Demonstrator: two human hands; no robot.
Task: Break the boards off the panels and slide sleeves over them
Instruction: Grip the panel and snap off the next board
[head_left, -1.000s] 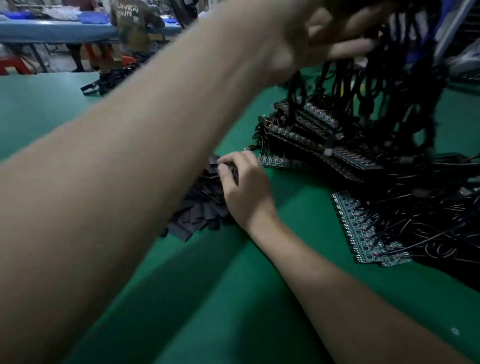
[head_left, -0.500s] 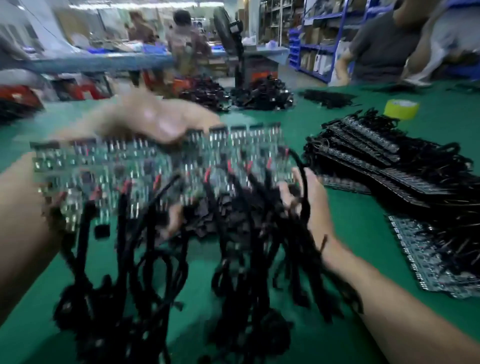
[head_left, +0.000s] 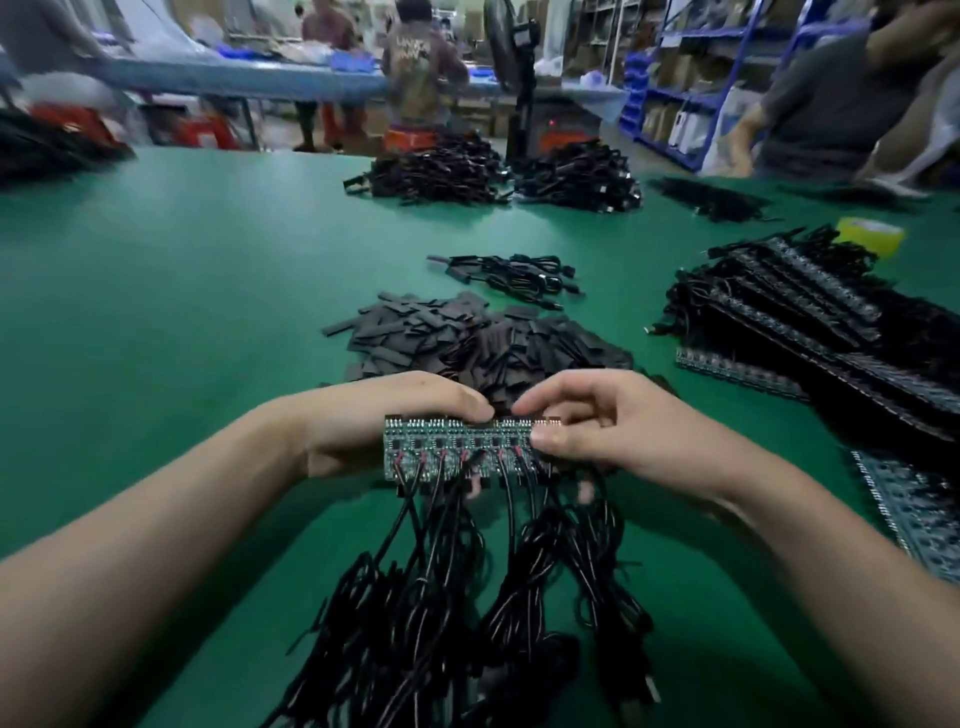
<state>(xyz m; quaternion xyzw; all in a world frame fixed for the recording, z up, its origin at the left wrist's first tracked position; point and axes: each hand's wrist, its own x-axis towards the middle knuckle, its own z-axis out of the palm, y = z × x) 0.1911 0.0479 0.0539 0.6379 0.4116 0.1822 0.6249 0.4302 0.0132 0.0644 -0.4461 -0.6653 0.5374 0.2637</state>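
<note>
While the panel (head_left: 457, 449) sits raised over the green surface (head_left: 182, 312), just before the sleeve pile (head_left: 483, 338), cables (head_left: 467, 597) trailing below, my left grip (head_left: 374, 421) clamps its left end and my right grip (head_left: 613, 431) pinches its right top edge.

Panel (head_left: 457, 447) I held was green with red-tipped black leads (head_left: 441, 597); sleeves (head_left: 467, 338) dark grey; table (head_left: 182, 286) green; tape roll (head_left: 870, 235) yellow.
</note>
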